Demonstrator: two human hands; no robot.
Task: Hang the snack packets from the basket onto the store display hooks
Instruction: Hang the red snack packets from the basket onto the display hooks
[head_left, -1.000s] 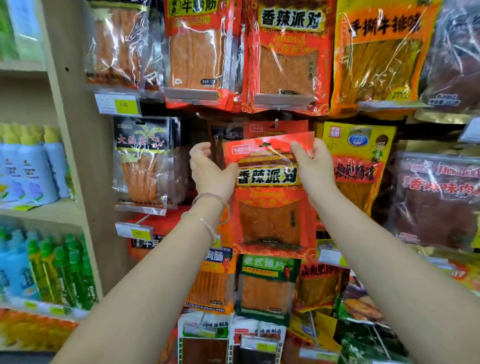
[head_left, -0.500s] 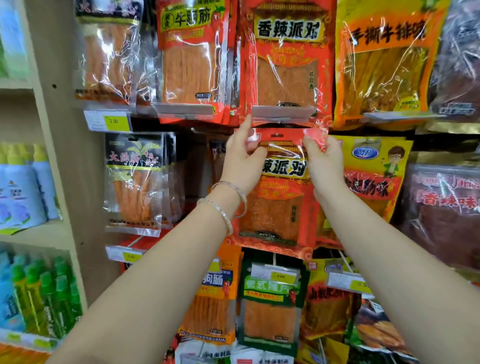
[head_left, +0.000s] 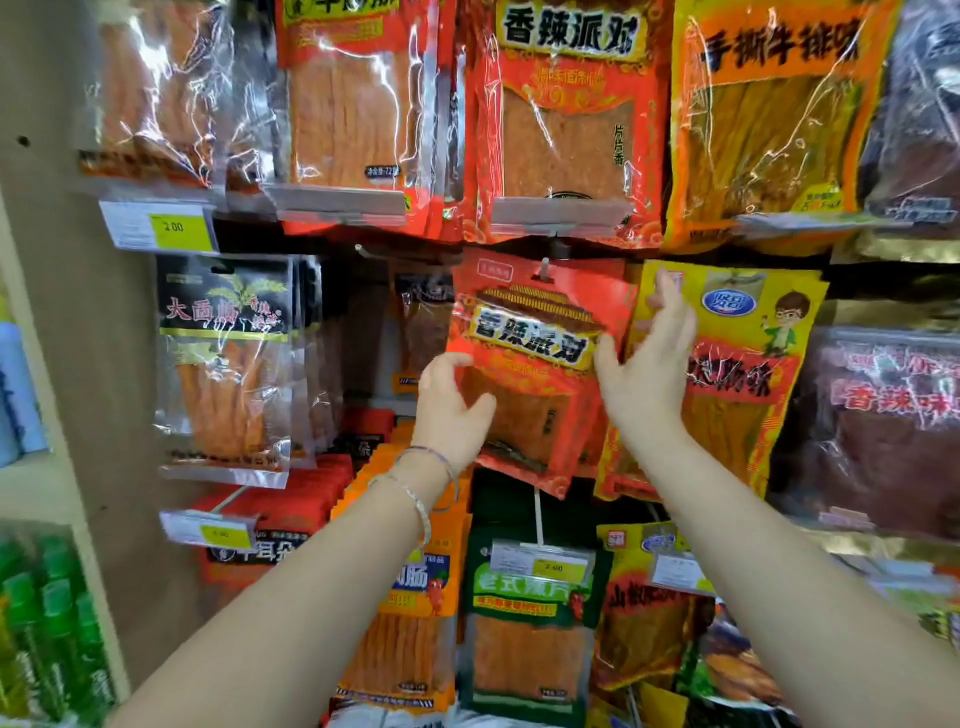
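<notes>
The red snack packet (head_left: 540, 332) hangs by its top hole on a display hook (head_left: 544, 270), tilted so that its lower end swings to the right, in the row just under another red packet with the same label (head_left: 566, 114). My right hand (head_left: 647, 369) has a released grip: the fingers are straight and spread, pointing up in front of the yellow packet (head_left: 748, 364) next door, and only the thumb touches the red packet's right edge. My left hand (head_left: 449, 410) sits at the packet's left edge, thumb lying across the front of it and fingers curled at the side; I cannot tell whether that grip is pinching the packet or just resting against it. Two thin bracelets (head_left: 421, 483) circle my left wrist. Below the red packet hangs a green packet (head_left: 530, 623) with a price tag (head_left: 540, 564) in front of it, and well to the left a black-topped packet (head_left: 223, 364) hangs on its own hook.
</notes>
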